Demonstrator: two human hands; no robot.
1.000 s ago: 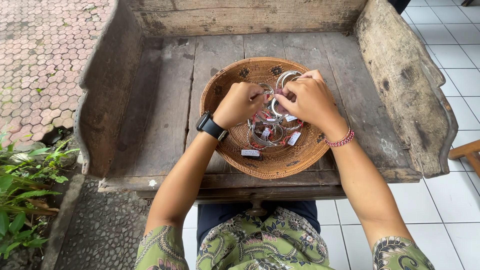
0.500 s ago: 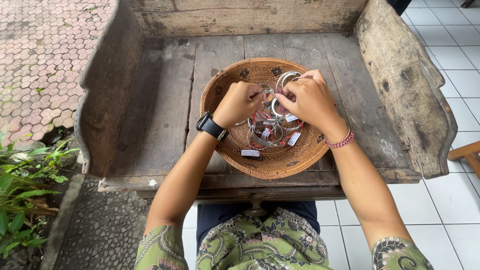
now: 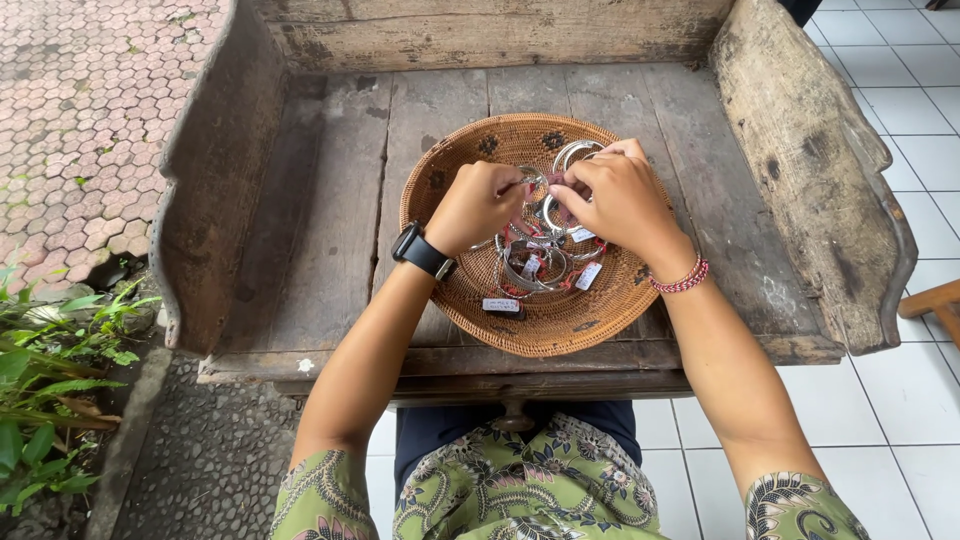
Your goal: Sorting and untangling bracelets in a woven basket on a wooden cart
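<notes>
A round woven basket (image 3: 560, 320) sits on a worn wooden bench seat (image 3: 330, 230). Inside lies a pile of silver bangles (image 3: 535, 265) with small white tags and red strings. My left hand (image 3: 480, 205), with a black watch on the wrist, and my right hand (image 3: 615, 195), with a red bead bracelet on the wrist, meet over the basket. Both pinch one silver bangle (image 3: 535, 185) between their fingertips, held just above the pile. Another bangle (image 3: 575, 152) rests at the basket's far rim, partly hidden by my right hand.
The bench has a high wooden back (image 3: 480, 30) and thick side arms (image 3: 820, 180). White floor tiles (image 3: 900, 430) lie to the right, red paving (image 3: 90, 120) and green plants (image 3: 50, 390) to the left. My patterned green clothing (image 3: 530, 490) shows at the bottom.
Both hands stay over the basket with only slight finger movement on the bangle. Nothing else has moved.
</notes>
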